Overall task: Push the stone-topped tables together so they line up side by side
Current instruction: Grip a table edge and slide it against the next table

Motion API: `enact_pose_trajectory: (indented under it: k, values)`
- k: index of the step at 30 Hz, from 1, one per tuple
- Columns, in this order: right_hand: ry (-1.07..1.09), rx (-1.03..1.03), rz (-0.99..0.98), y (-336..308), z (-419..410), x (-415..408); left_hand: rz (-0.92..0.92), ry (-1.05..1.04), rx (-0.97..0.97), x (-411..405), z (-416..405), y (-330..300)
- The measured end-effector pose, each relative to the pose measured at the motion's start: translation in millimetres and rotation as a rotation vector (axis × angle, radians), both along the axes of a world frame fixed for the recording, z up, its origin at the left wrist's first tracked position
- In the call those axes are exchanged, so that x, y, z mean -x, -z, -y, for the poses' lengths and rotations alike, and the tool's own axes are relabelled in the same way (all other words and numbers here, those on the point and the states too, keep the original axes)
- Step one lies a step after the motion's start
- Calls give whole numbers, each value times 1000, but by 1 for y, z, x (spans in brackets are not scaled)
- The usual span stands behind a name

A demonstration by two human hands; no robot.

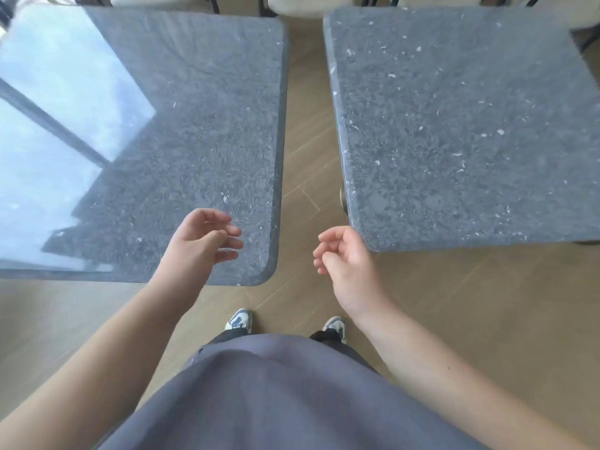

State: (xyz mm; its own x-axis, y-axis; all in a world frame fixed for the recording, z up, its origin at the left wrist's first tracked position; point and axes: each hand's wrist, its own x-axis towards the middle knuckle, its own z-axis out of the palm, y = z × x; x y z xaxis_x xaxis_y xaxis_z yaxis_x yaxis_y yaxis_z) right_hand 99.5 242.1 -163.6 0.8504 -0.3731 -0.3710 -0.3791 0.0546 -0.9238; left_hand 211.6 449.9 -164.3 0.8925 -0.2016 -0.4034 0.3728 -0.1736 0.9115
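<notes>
The left desk [194,125] runs off the picture's edge, far left of the hands. The right desk [470,125] is cut off too, far right. Chairs [292,4] beyond both desks show only bits.

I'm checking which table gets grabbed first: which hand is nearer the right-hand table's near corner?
Right. The right hand is just beside the right table at its near corner; the left hand hovers over the left table, across the gap.
</notes>
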Motion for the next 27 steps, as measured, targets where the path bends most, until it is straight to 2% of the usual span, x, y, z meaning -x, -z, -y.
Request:
enact_pose_trajectory:
  k: [6,11,15,17,19,22,27]
  values:
    - [-99,-1,-79,30,43,-4,-219,-208,14,49,21,25]
    - [-224,-3,-195,59,26,-17,-513,-474,120,71,7,54]
    - [-314,35,-286,84,6,-29,-662,-606,202,74,-7,83]
    - [-308,-35,-382,97,-4,-34,-695,-674,214,72,-11,98]
    - [-269,-188,-511,109,-15,-41,-736,-745,239,69,-14,114]
    - [-227,-307,-668,127,-28,-52,-814,-820,356,63,-17,133]
    - [-118,-390,-783,154,-48,-70,-831,-845,538,43,-24,155]
